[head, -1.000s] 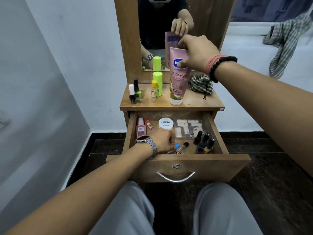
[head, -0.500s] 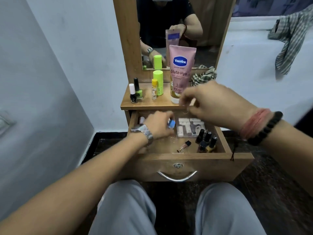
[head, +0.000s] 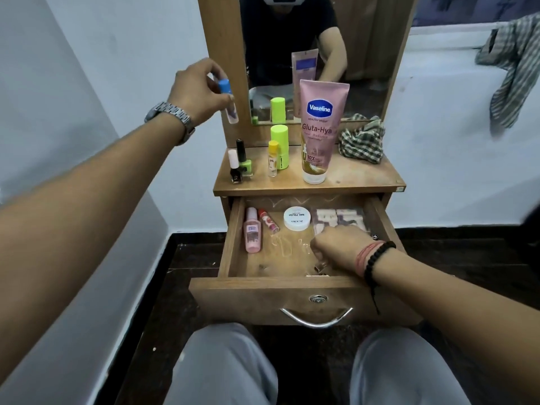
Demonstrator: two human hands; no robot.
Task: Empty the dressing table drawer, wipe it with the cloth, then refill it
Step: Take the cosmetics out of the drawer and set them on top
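Note:
The wooden drawer [head: 233, 238] stands pulled open below the dressing table top [head: 356, 176]. My left hand [head: 201, 89] is raised left of the mirror, shut on a small clear bottle with a blue cap [head: 227, 97]. My right hand [head: 339, 247] is down in the drawer's right front corner, fingers curled over the small nail polish bottles there, which it hides. Still lying in the drawer are a pink bottle [head: 252, 233], a red lip balm [head: 268, 220], a white round jar [head: 297, 219] and a clear packet [head: 339, 217]. A checked cloth [head: 362, 141] lies on the top at the back right.
On the top stand a pink Vaseline tube [head: 320, 130], a green stick [head: 280, 144], a yellow-capped vial [head: 273, 159] and two nail polishes [head: 241, 163]. The mirror [head: 292, 39] rises behind. Walls close in on the left and right. My knees sit just under the drawer front.
My left hand lifted the blue-capped bottle out of the drawer and up to the left. My right hand dropped from the Vaseline tube into the drawer's right front corner.

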